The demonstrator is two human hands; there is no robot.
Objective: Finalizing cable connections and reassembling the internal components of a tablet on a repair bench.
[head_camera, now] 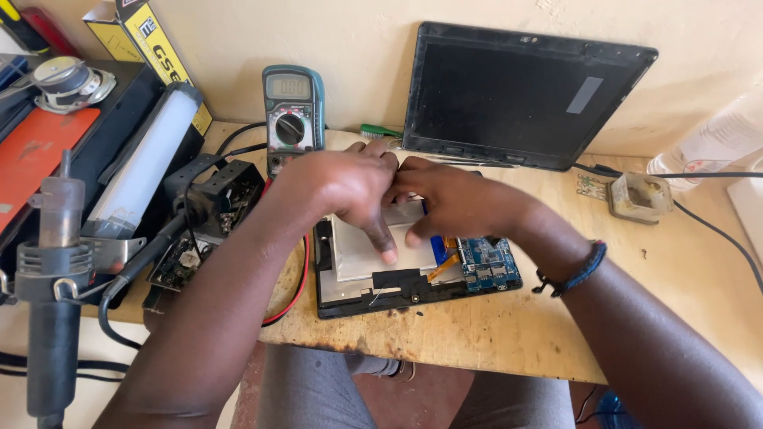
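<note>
left hand (346,187) and right hand (449,199) press fingers on silver battery (362,254) in opened tablet (413,286), grip not closed; yellow-black box (163,48) leans at wall, left.

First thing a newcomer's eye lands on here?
Centre of the wooden bench: the left hand and right hand meet over an opened tablet, fingers pressing on its silver battery pack, with the blue circuit board exposed at its right end. Behind them, a teal multimeter stands against the wall beside a black screen panel that leans there. At far left, a hot-air gun sits upright in the foreground.
</note>
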